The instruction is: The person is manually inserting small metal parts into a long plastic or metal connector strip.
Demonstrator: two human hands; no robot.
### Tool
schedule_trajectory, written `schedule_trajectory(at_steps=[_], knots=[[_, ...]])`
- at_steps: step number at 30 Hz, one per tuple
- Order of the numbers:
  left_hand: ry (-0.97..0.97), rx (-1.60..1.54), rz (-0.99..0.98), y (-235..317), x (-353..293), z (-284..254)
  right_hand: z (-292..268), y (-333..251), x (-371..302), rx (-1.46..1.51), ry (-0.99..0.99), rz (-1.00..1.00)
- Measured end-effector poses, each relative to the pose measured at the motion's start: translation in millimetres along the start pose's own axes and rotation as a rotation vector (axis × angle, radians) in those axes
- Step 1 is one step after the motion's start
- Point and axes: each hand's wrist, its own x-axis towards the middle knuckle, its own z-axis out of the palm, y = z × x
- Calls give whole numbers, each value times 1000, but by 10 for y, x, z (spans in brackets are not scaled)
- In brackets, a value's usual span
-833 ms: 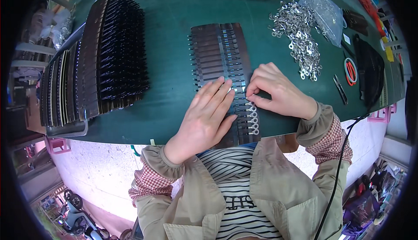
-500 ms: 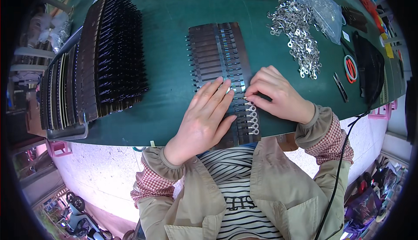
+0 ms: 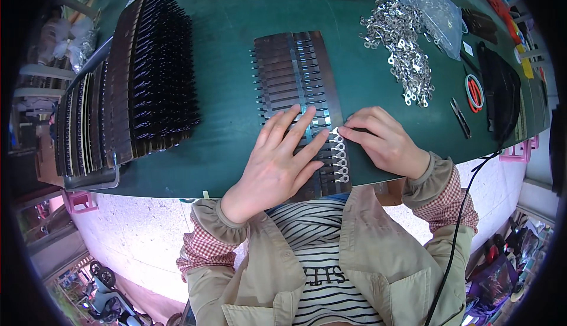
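Note:
A long brown board [image 3: 277,69] with rows of short black-sleeved wire ends lies on the green table before me. My left hand [image 3: 274,163] rests palm down across it, fingers spread, one fingertip beside the topmost ring terminal [image 3: 336,131]. At the board's right edge, my right hand [image 3: 387,144] pinches that silver ring terminal between thumb and forefinger. Below it, several more ring terminals [image 3: 341,162] sit in a column on the wire ends. Further right lies a loose pile of the same terminals [image 3: 398,36].
A tall stack of similar boards [image 3: 162,72] bristling with black wire ends stands at left, in a metal rack [image 3: 116,179]. On the right are a clear plastic bag [image 3: 440,21], small snips [image 3: 460,118], an orange-and-white coil [image 3: 474,93] and a black pouch [image 3: 501,89].
A ring terminal now shows at the top of the column, where my right fingers were. My right hand has drawn slightly right; my left fingers have spread toward the terminal.

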Motion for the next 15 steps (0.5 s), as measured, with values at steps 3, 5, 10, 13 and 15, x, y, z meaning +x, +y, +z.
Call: schedule_trajectory(at_steps=[3, 5, 10, 13, 15], knots=[[-5, -17, 1, 10, -10, 13, -4, -17, 3, -13, 0, -8], [-10, 19, 8, 11, -9, 4, -1, -32, 10, -25, 0, -12], [-13, 16, -3, -5, 9, 16, 32, -34, -14, -57, 22, -19], [-8, 17, 13, 0, 24, -6, 14, -27, -7, -53, 3, -10], [-1, 18, 22, -18, 29, -21, -28, 9, 7, -84, 14, -2]])
